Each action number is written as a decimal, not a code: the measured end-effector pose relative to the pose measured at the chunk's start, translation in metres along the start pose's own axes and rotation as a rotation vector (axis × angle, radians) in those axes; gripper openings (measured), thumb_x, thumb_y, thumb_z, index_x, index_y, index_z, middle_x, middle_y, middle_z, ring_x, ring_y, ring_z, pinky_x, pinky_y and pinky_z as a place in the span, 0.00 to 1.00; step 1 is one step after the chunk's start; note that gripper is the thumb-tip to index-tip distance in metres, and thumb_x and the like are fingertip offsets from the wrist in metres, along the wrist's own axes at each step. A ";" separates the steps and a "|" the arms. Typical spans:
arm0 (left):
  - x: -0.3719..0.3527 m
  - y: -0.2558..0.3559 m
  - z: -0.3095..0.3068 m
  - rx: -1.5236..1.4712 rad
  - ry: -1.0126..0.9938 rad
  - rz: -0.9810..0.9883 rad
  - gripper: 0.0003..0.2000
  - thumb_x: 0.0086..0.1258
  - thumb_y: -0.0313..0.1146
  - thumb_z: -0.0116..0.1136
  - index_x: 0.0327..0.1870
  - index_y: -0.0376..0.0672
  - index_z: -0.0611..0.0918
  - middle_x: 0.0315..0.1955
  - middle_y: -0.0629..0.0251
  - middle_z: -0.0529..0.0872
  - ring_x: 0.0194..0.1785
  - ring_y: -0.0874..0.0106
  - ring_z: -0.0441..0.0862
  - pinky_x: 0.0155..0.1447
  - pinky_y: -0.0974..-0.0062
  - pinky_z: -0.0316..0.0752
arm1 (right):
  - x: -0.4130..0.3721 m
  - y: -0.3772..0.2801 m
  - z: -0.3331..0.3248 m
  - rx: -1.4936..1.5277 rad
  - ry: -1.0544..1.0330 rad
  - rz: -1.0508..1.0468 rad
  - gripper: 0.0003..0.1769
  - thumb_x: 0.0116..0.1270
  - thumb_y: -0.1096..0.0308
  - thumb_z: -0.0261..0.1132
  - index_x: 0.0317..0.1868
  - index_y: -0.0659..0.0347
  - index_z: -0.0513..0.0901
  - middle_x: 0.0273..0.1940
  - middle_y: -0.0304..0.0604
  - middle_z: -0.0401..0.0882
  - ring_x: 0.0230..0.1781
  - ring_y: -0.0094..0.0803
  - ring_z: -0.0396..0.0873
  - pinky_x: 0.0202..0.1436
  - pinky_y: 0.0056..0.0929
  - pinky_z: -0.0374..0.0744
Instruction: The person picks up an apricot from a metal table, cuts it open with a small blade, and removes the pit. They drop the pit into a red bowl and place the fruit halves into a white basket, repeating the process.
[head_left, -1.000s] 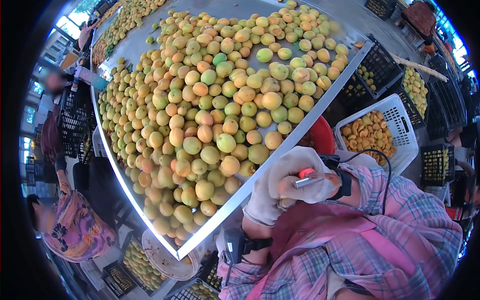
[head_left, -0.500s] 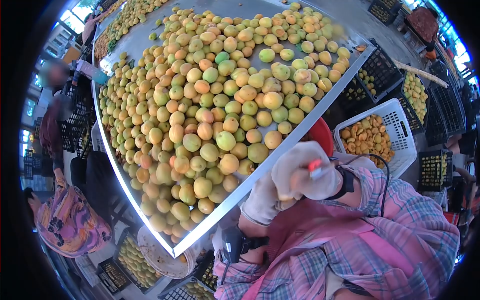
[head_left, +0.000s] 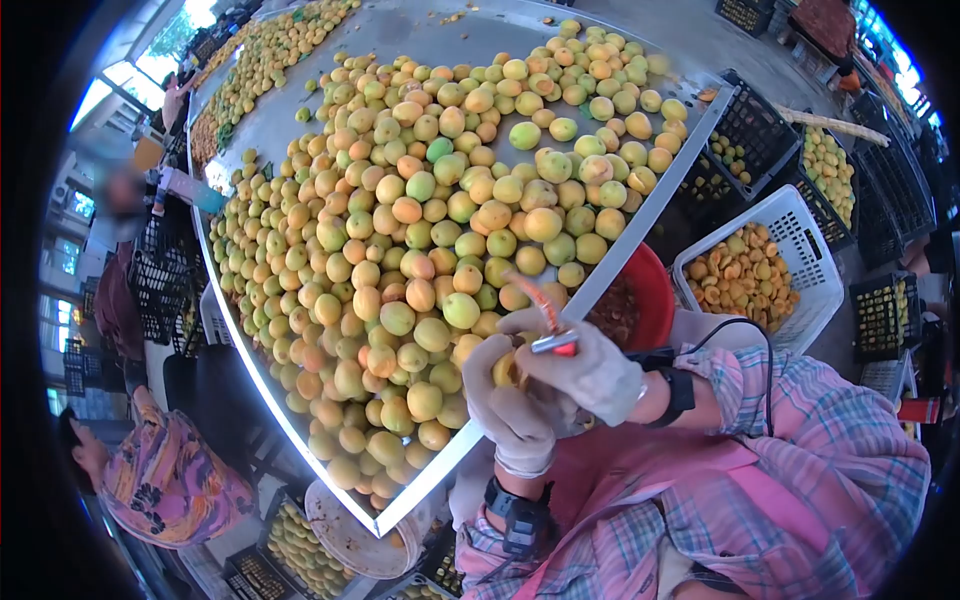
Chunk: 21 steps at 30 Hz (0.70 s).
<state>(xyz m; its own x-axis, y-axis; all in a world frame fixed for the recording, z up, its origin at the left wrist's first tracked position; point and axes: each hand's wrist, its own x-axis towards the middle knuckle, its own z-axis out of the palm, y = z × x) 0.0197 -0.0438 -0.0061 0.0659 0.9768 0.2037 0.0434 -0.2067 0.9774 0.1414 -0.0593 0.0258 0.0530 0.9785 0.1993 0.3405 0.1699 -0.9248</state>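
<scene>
My left hand [head_left: 508, 408], in a pale work glove, is curled around an apricot [head_left: 507, 371] at the table's metal edge. Pressed close against that fruit is my gloved right hand [head_left: 592, 372], gripping a small tool [head_left: 556, 343] with red and metal parts; its orange-red end sticks up past the fingers. The fingers partly cover the apricot. Beyond both hands, a large heap of yellow-green and orange apricots [head_left: 400, 260] covers much of the metal table [head_left: 500, 160].
A red bucket [head_left: 660, 300] with brownish contents stands beside my right hand. Right of it, a white crate [head_left: 815, 255] holds halved apricots. Black crates [head_left: 750, 125] stand at the right. A white bucket [head_left: 345, 535] sits below the table corner. People work along the left side.
Both hands have moved left and up from near my lap to the table edge. The apricot now shows in my left hand, and the red bucket is less covered. The view has shifted slightly.
</scene>
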 end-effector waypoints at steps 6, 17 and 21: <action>-0.002 -0.001 0.001 0.055 0.021 0.211 0.19 0.76 0.41 0.44 0.51 0.31 0.73 0.45 0.53 0.78 0.47 0.63 0.79 0.54 0.69 0.74 | 0.001 0.008 0.019 0.627 -0.104 0.461 0.22 0.69 0.69 0.62 0.63 0.60 0.73 0.51 0.38 0.78 0.50 0.20 0.77 0.49 0.23 0.79; -0.008 0.009 0.003 0.294 0.084 0.098 0.16 0.78 0.38 0.44 0.55 0.34 0.71 0.48 0.58 0.75 0.52 0.66 0.76 0.58 0.68 0.70 | -0.009 0.016 0.037 0.420 -0.032 0.294 0.29 0.61 0.74 0.62 0.64 0.58 0.72 0.56 0.47 0.77 0.55 0.38 0.80 0.56 0.31 0.78; -0.003 0.010 0.007 0.080 0.047 -0.106 0.17 0.78 0.38 0.45 0.56 0.33 0.68 0.51 0.56 0.74 0.51 0.67 0.77 0.57 0.70 0.75 | -0.014 0.038 0.055 -0.363 0.216 -0.211 0.29 0.62 0.73 0.60 0.66 0.58 0.71 0.50 0.45 0.80 0.52 0.37 0.81 0.55 0.30 0.78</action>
<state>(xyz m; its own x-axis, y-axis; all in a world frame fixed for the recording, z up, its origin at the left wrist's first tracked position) 0.0266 -0.0489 0.0026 0.0101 0.9945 0.1042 0.1270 -0.1047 0.9864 0.1017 -0.0598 -0.0298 0.1289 0.8737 0.4690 0.6688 0.2726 -0.6916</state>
